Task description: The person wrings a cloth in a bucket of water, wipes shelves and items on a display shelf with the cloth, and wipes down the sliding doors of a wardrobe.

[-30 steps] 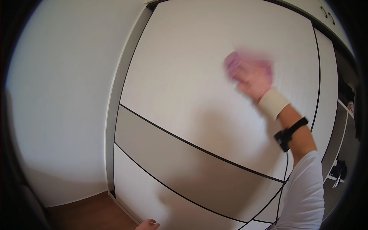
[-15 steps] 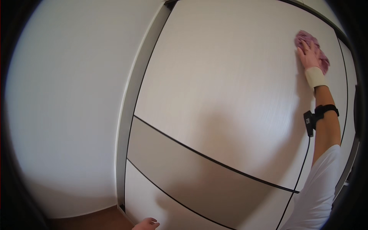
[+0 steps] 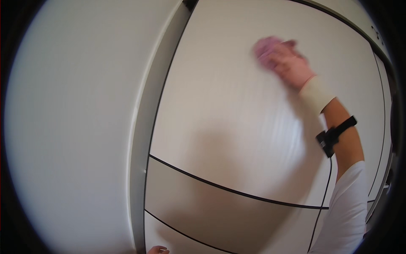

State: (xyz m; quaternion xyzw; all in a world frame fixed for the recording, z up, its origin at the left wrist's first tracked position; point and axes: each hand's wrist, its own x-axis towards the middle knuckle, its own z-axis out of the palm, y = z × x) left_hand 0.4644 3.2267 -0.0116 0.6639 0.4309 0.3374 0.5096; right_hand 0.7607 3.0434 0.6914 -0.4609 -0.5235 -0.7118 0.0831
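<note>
High on the large pale wardrobe door [image 3: 220, 84], my right hand [image 3: 292, 65] presses a crumpled pink cloth [image 3: 267, 47] against the surface. Motion blurs the fingers and the cloth a little. The hand lies over the cloth's right part, with folds of cloth showing beyond the fingertips. A cream wristband [image 3: 317, 94] is round that wrist. Only a bit of my left hand [image 3: 158, 250] shows at the lower edge, in front of the door's bottom panel; its visible fingers are slightly bent and apart, with nothing seen in them.
Dark strips [image 3: 237, 189] divide the door into panels. At its left stand a grey frame [image 3: 141, 186] and a plain white wall [image 3: 76, 127]. A black strapped device [image 3: 327, 142] sits on my right forearm, its cable [image 3: 323, 199] hanging down. Another door panel [image 3: 384, 97] begins at the far right.
My right hand has swept the cloth leftward across the upper door, and the arm now leans left. The view has shifted slightly, and less of my left hand shows.
</note>
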